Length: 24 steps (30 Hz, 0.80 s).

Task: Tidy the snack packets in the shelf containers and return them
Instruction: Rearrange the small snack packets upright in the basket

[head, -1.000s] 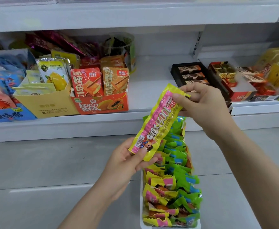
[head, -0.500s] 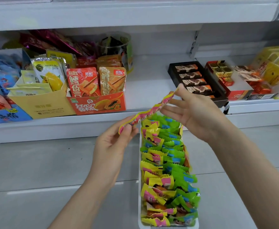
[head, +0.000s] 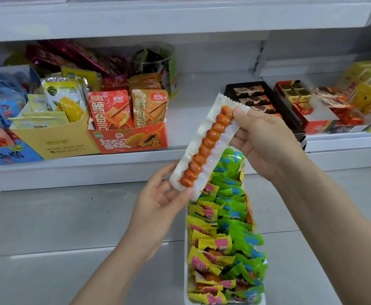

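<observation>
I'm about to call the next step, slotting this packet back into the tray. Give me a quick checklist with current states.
1. Packet held at both ends: ok. Left hand pinches the lower end, right hand the upper.
2. Packet facing: not ok. Its clear side with the orange sausage shows, not the printed side.
3. Packet over the tray: ok, above its far end.
4. Free slot in the yellow row: cannot tell; packets overlap tightly.
5. Green row tidy: not ok, packets lie unevenly.
6. Gap on the shelf for the tray: ok.
</observation>
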Motion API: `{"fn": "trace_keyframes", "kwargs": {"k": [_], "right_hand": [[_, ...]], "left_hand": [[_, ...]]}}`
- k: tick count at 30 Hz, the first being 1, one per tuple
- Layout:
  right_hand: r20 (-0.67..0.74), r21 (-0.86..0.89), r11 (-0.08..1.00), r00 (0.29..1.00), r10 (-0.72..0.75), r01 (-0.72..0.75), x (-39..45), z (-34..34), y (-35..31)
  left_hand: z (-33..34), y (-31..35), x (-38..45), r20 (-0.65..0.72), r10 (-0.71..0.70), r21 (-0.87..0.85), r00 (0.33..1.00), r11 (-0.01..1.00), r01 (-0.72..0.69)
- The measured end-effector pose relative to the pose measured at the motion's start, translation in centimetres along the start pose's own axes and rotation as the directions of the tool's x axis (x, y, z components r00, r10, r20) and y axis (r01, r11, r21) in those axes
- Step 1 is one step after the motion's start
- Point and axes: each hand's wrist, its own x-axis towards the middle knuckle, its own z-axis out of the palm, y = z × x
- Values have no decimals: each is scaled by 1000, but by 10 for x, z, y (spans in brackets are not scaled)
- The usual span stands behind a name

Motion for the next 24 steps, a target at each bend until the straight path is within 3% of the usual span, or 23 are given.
{"fn": "trace_keyframes", "kwargs": {"k": [3,11,14,17,19,21,24], "right_hand": [[7,11,1000,1000,18,-18,0,0,0],[9,42,998,999,41,-41,2,-5,5],[18,114,991,998,65,-67,3,-5,7],[25,206,970,992,125,-128,2,-3,10],[27,152,973,985,169,-171,0,-4,11],[62,159,953,966,252,-259,-1,-6,11],[148,161,924,934,324,-346,-4,-13,2]], "left_hand": [[0,-3,-3,-1,-79,-36,997,996,79],[3,-4,-7,-8,-126,-110,992,986,124],[5,-3,-7,18,-117,-221,993,968,118],[9,-2,-4,-69,-64,-268,996,963,43],[10,0,0,-168,69,-120,983,989,-90],[5,2,4,-180,301,161,937,948,-273],[-8,2,7,17,553,507,833,713,-484]]}}
